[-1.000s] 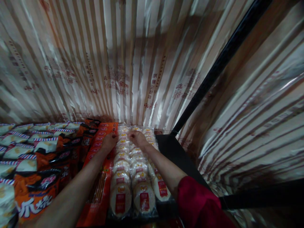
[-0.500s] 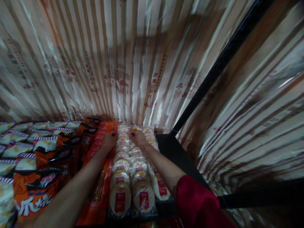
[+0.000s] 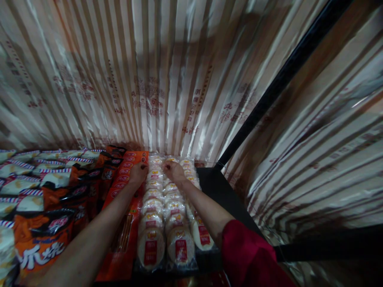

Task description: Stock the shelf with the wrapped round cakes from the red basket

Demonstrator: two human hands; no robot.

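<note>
Both my hands reach to the far end of several rows of round, pale biscuit-like discs in clear wrappers with red labels (image 3: 150,249). My left hand (image 3: 139,173) is closed, fingertips pinched, over the far part of a flat red-orange pack (image 3: 115,275) and beside the leftmost row. My right hand (image 3: 174,172) is also closed, its fingers curled together over the far end of the middle row. The two hands face each other across the left row. Whatever sits between the fingertips is too small and dark to make out.
Orange-and-black snack bags (image 3: 44,239) stand in a row on the left, beside white packs with striped edges (image 3: 22,185). A black shelf surface (image 3: 223,195) lies on the right, below a slanting black bar (image 3: 257,111). A pleated printed curtain (image 3: 167,79) hangs behind.
Both hands stay in nearly the same place with fingers closed. The view has shifted very slightly; the packs look unmoved.
</note>
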